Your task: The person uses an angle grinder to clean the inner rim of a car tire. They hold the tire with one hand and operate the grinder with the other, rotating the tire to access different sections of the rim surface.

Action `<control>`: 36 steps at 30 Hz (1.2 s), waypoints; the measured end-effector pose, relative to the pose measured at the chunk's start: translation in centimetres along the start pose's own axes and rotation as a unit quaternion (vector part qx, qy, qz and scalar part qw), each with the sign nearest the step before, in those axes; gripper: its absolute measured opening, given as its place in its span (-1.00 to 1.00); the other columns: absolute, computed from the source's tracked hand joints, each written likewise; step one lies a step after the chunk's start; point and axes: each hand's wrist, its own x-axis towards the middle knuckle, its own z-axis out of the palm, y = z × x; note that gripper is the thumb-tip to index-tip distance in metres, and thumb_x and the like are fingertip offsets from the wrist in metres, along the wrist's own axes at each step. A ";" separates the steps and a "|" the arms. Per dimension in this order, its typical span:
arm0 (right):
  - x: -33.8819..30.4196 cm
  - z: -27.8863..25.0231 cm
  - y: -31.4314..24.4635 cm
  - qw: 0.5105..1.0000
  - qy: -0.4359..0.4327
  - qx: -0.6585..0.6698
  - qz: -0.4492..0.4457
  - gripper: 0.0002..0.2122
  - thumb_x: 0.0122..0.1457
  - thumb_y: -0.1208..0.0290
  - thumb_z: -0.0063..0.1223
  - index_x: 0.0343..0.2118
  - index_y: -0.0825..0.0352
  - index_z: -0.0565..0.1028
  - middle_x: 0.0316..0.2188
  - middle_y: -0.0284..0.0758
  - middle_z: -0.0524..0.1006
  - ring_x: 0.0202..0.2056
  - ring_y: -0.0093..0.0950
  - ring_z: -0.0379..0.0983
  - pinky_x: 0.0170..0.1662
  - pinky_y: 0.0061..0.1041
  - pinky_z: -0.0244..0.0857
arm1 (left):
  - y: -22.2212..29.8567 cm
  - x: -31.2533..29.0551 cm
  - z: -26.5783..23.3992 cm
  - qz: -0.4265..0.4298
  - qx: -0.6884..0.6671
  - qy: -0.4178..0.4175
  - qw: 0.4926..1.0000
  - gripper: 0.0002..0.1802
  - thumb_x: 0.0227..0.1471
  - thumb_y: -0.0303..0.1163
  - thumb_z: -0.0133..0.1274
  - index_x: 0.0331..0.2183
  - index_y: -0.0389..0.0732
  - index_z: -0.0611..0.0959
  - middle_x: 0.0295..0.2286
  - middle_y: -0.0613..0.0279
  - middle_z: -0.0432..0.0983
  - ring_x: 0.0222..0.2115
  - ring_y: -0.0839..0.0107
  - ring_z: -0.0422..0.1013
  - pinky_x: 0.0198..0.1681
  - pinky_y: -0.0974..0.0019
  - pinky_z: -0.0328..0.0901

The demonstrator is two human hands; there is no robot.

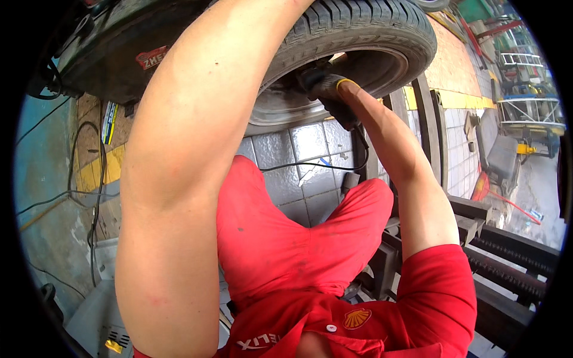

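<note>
A tyre (pixel 364 30) on a metal rim (pixel 388 68) lies tilted at the top of the view. Inside the rim's hollow, my right hand (pixel 327 86) wears a grey glove with a yellow cuff. Its fingers are wrapped round a black corded power tool (pixel 341 113), whose exact kind I cannot make out. From the tool's end a black cable (pixel 313 164) curves down and runs left over the tiles. My left forearm (pixel 221 59) reaches up across the tyre's left side and out past the upper edge, so my left hand is out of the picture.
A dark machine body (pixel 119 53) with a red label stands at the upper left. Black cables (pixel 98 173) hang and trail at the left. Dark metal beams (pixel 430 137) and rails (pixel 507 268) flank my right side. Grey floor tiles (pixel 274 152) lie beneath the wheel.
</note>
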 end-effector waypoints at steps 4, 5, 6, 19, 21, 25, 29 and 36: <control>0.1 0.0 0.4 1.000 0.003 0.004 0.000 -0.81 0.07 0.25 0.31 -0.43 0.24 0.56 -0.59 -0.29 0.52 -0.62 -0.34 0.46 -0.52 -0.26 0.36 | 0.3 -0.7 -0.7 0.016 -0.006 -0.008 1.000 -0.36 0.33 0.08 -0.15 0.08 -0.20 0.71 0.07 -0.22 0.60 0.12 -0.10 0.52 0.26 -0.01 0.32; 0.1 0.1 0.3 1.000 0.004 0.004 -0.002 -0.81 0.07 0.25 0.31 -0.43 0.24 0.56 -0.59 -0.29 0.52 -0.62 -0.34 0.46 -0.52 -0.26 0.35 | 0.4 -1.1 -1.1 0.019 -0.006 -0.012 1.000 -0.37 0.33 0.08 -0.15 0.08 -0.19 0.71 0.07 -0.22 0.60 0.12 -0.10 0.52 0.26 -0.01 0.32; 0.1 0.2 0.3 1.000 0.004 0.005 -0.005 -0.81 0.07 0.25 0.31 -0.43 0.24 0.56 -0.59 -0.29 0.52 -0.62 -0.34 0.46 -0.52 -0.26 0.35 | 0.3 -0.8 -0.8 0.012 -0.002 -0.009 1.000 -0.36 0.33 0.08 -0.15 0.08 -0.20 0.71 0.07 -0.22 0.60 0.12 -0.10 0.52 0.25 -0.01 0.33; 0.7 0.8 0.6 1.000 0.010 0.005 -0.020 -0.81 0.06 0.24 0.31 -0.44 0.22 0.56 -0.59 -0.30 0.52 -0.62 -0.35 0.45 -0.52 -0.26 0.33 | -0.3 -0.2 0.2 0.064 0.050 0.022 0.996 -0.45 0.37 0.02 -0.14 0.05 -0.17 0.70 0.07 -0.21 0.59 0.08 -0.14 0.53 0.21 -0.02 0.36; 0.5 0.7 0.7 1.000 0.011 0.006 -0.026 -0.81 0.06 0.24 0.31 -0.45 0.22 0.56 -0.59 -0.30 0.52 -0.62 -0.35 0.45 -0.52 -0.26 0.33 | -0.8 0.6 0.9 0.110 0.108 0.025 0.988 -0.51 0.38 -0.04 -0.13 0.03 -0.14 0.71 0.04 -0.19 0.60 0.06 -0.13 0.55 0.17 -0.02 0.40; 0.4 0.6 1.4 0.999 0.018 0.004 -0.029 -0.81 0.06 0.23 0.31 -0.45 0.22 0.56 -0.58 -0.31 0.53 -0.62 -0.35 0.45 -0.52 -0.26 0.32 | -1.2 1.1 1.2 0.162 0.167 0.031 0.972 -0.59 0.39 -0.12 -0.13 0.00 -0.08 0.72 -0.02 -0.15 0.63 0.00 -0.09 0.58 0.07 -0.01 0.47; 0.2 0.6 1.9 0.999 0.020 0.007 -0.033 -0.81 0.06 0.23 0.30 -0.45 0.21 0.56 -0.58 -0.31 0.53 -0.61 -0.35 0.45 -0.52 -0.26 0.32 | -1.6 0.8 1.2 0.194 0.197 0.033 0.961 -0.60 0.40 -0.14 -0.14 -0.02 -0.07 0.72 -0.04 -0.11 0.63 -0.03 -0.08 0.59 0.04 -0.02 0.48; 0.5 1.4 2.2 0.999 0.021 0.010 -0.037 -0.81 0.06 0.22 0.30 -0.46 0.20 0.55 -0.58 -0.31 0.53 -0.61 -0.36 0.44 -0.51 -0.26 0.30 | -2.9 1.1 1.4 0.260 0.195 0.080 0.942 -0.60 0.39 -0.13 -0.11 -0.03 -0.11 0.72 -0.07 -0.10 0.63 -0.05 -0.08 0.59 0.03 -0.01 0.49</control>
